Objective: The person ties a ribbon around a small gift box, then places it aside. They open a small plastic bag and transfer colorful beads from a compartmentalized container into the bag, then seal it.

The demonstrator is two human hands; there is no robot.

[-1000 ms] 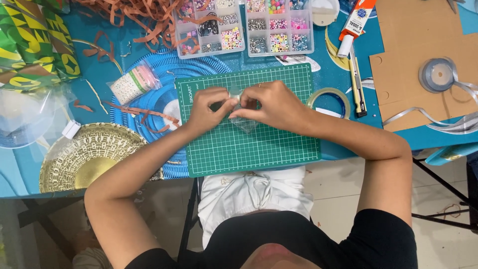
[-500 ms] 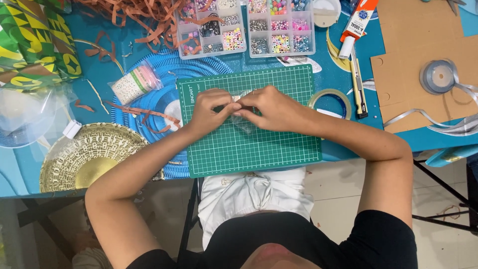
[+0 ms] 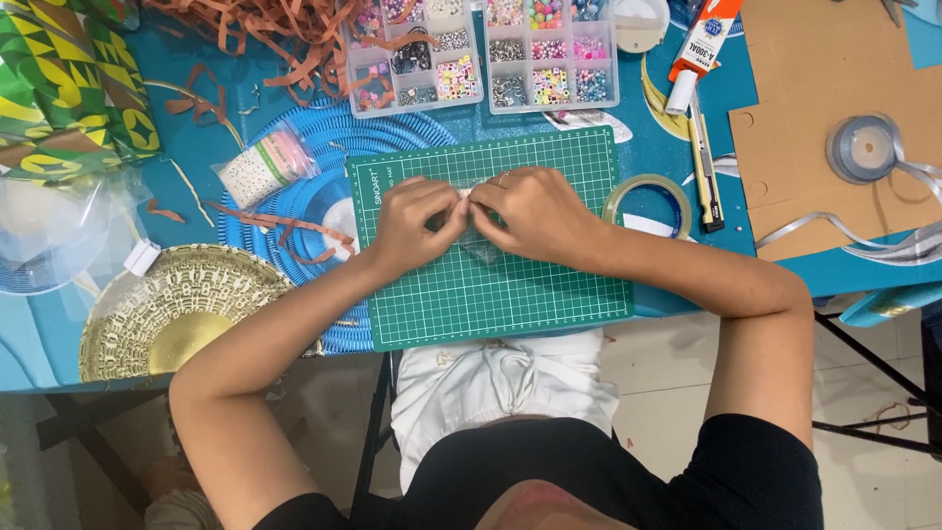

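Both hands meet over the upper middle of a green cutting mat [image 3: 510, 294]. My left hand [image 3: 417, 224] and my right hand [image 3: 530, 211] pinch the top edge of a small clear plastic bag [image 3: 481, 245] between their fingertips. The bag hangs down onto the mat below the fingers, mostly hidden by them. A ring shows on a finger of my right hand.
Two clear bead organiser boxes [image 3: 481, 49] stand behind the mat. A tape roll [image 3: 648, 201], a craft knife [image 3: 705, 172] and a glue tube [image 3: 699, 49] lie to the right, with brown cardboard [image 3: 834, 196] and silver ribbon [image 3: 863, 147]. A gold plate [image 3: 167, 314], blue woven mat [image 3: 294, 177], bead bag [image 3: 260, 167] and paper shreds [image 3: 255, 29] sit left.
Both hands stay pinched on the small bag at the same spot on the mat. The fingers shifted slightly closer together.
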